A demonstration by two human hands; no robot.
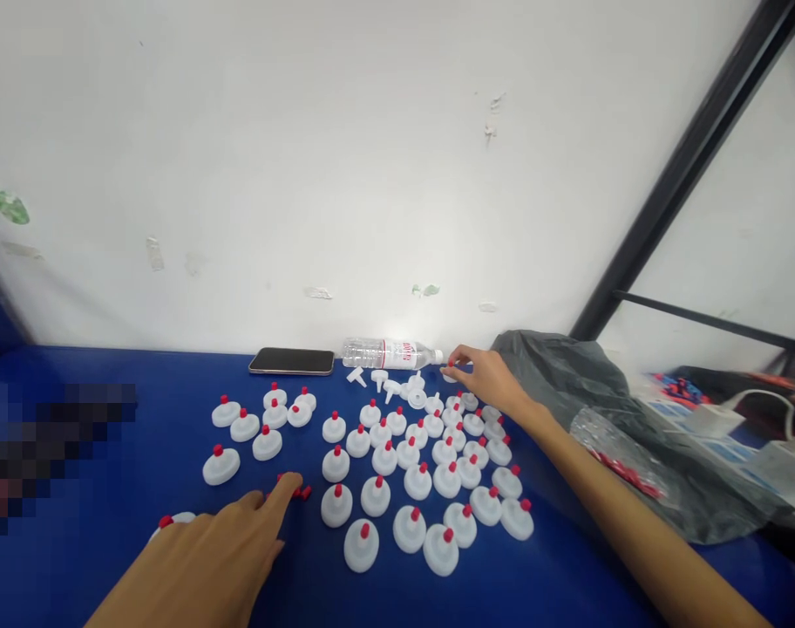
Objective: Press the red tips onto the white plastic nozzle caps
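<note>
My left hand [237, 536] reaches low over the table, its index finger stretched out onto a small group of loose red tips [306, 493]. Part of that group is hidden under the finger. At the back, my right hand [489, 377] pinches a white cap with a red tip [449, 373], beside the neck of the bottle. Many white domed caps with red tips [417, 481] stand upright in the middle and to the right. A smaller cluster of these caps [244, 426] is at the left. Several white nozzle caps without red tips [416, 397] lie near the bottle.
A clear plastic bottle [390, 353] lies along the wall, with a phone [291, 361] left of it. Dark plastic sheeting [547, 375] covers the right side, with a clear bag of red pieces [623, 467] on it. The table [175, 384] is blue.
</note>
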